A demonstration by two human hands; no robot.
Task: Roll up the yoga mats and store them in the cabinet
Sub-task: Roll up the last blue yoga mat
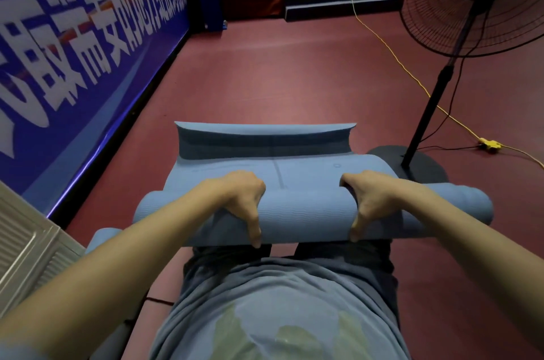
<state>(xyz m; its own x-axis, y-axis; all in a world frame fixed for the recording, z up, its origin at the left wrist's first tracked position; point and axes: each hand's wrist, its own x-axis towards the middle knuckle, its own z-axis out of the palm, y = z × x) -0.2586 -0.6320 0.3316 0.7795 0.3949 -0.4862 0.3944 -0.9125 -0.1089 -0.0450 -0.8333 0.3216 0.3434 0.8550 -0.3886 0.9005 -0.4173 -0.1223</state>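
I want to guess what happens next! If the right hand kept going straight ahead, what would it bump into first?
Probably the mat's curled-up far end. The right hand grips the roll and points forward across the flat part, so that raised end looks first in line. Depth is hard to judge.

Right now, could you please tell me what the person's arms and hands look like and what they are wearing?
Both forearms are bare, with no sleeves in view. The left hand and right hand wear no gloves, rings or watch. Below them show a grey-blue shirt and dark trousers.
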